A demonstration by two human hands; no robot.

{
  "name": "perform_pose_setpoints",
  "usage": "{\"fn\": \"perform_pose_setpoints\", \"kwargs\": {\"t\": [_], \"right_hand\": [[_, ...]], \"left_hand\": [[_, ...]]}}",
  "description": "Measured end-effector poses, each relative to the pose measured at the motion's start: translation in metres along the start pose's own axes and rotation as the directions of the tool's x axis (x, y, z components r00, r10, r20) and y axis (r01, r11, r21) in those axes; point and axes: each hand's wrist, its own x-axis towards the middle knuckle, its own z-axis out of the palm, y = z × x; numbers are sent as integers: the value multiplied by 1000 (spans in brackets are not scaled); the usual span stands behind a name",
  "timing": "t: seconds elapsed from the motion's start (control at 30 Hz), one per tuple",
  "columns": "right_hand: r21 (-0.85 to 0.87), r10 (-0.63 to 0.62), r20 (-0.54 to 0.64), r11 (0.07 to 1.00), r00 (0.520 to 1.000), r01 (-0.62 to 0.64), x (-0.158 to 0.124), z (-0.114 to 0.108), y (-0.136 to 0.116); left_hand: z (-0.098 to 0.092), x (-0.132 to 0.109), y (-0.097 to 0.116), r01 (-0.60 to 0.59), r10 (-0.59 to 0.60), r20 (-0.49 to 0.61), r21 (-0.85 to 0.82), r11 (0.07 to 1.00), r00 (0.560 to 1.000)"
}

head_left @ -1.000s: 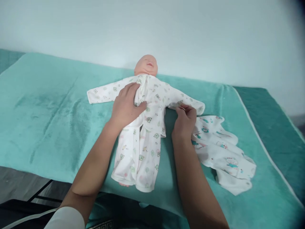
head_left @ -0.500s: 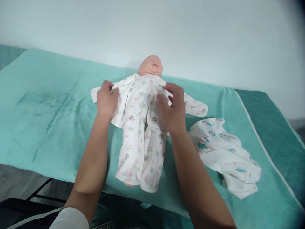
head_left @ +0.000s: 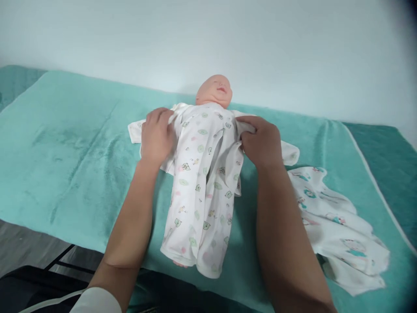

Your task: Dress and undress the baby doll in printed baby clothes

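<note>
A baby doll (head_left: 215,92) lies on its back, its head near the wall. It wears a white baby shirt (head_left: 133,131) and white trousers (head_left: 185,204) printed with small leaves and animals. My left hand (head_left: 158,134), at the doll's chest on the left, has its fingers closed on the shirt's edge; the fingertips are partly hidden. On the opposite side my right hand (head_left: 263,141) pinches the shirt cloth between thumb and fingers. Both shirt sleeves stretch outward, and one doll foot (head_left: 180,264) peeks from a trouser leg.
A second white baby garment (head_left: 339,221) with teal figures lies crumpled on the right, close to my right forearm. Everything rests on a green blanket (head_left: 71,165) over a table. A white wall (head_left: 208,39) stands behind; the table's front edge is near me.
My right hand has moved outward to the right and closed on the shirt cloth. My left hand has moved inward to the chest. The front cloth now spreads wider; the view has shifted slightly left.
</note>
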Motion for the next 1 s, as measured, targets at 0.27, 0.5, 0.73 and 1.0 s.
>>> {"fn": "perform_pose_setpoints", "kwargs": {"t": [0.27, 0.5, 0.73, 1.0], "right_hand": [[-138, -76, -173, 989, 982, 52, -4, -15, 21], [15, -206, 106, 979, 973, 205, -16, 15, -3], [-200, -32, 52, 979, 998, 42, -17, 3, 17], [-396, 95, 32, 915, 995, -75, -15, -8, 30]], "left_hand": [[15, -5, 2, -66, 69, 129, -30, 997, 989], [23, -4, -4, -6, 0, 111, 54, 999, 994], [24, -1, -6, 104, -112, 51, 145, 984, 992], [7, 0, 5, 239, -283, 105, 311, 920, 953]]}}
